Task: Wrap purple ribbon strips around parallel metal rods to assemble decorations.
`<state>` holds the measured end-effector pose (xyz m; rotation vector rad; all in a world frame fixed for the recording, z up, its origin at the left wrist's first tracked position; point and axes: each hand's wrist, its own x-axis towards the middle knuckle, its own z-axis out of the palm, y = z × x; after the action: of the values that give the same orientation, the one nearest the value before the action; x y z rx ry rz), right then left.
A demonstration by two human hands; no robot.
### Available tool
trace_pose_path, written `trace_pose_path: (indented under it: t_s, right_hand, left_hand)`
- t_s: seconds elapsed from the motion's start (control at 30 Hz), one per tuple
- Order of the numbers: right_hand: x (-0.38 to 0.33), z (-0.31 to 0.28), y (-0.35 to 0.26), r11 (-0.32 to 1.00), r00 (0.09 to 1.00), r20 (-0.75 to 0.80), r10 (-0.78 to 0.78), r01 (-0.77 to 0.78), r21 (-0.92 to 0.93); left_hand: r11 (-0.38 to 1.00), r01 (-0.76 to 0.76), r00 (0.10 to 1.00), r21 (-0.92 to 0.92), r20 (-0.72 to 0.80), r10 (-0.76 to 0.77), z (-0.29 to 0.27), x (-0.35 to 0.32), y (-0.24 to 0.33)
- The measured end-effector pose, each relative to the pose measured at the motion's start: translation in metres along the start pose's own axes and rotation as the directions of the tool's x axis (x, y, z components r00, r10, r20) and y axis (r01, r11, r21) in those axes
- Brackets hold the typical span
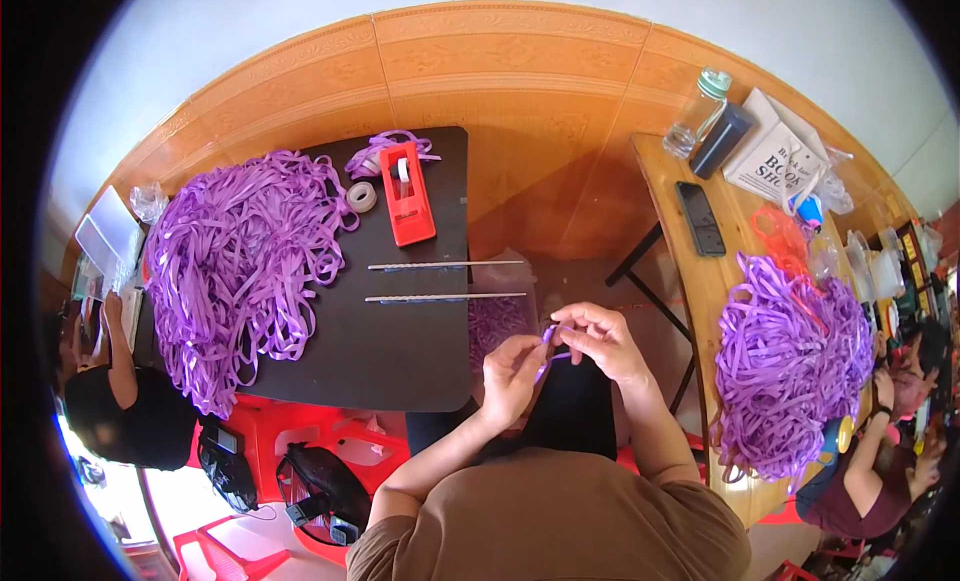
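My left hand pinches a short length of purple ribbon between thumb and fingers above my lap. On the other side of it, my right hand is closed with its fingertips on the same ribbon, and a bit of ribbon pokes out below them. Two thin rods lie parallel on the black table, their ends jutting past its right edge. A big heap of purple ribbon covers the table's left part. Beside it are a tape roll and a red tape dispenser.
Below the table edge stands a clear bin with purple ribbon inside. The wooden table at right holds another ribbon heap, a phone, a bottle, a dark flask and a bag. People sit at both sides.
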<state>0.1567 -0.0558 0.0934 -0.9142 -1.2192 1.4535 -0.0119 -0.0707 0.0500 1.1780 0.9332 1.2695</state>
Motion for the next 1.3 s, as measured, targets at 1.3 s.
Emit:
trace_pose_path:
  t_s: [1.3]
  right_hand:
    - [-0.009, 0.061, -0.036, 0.824, 0.937, 0.083, -0.341, 0.340, -0.454]
  left_hand:
    - [0.579, -0.606, 0.772, 0.545, 0.228, 0.594, -0.018, -0.009, 0.082]
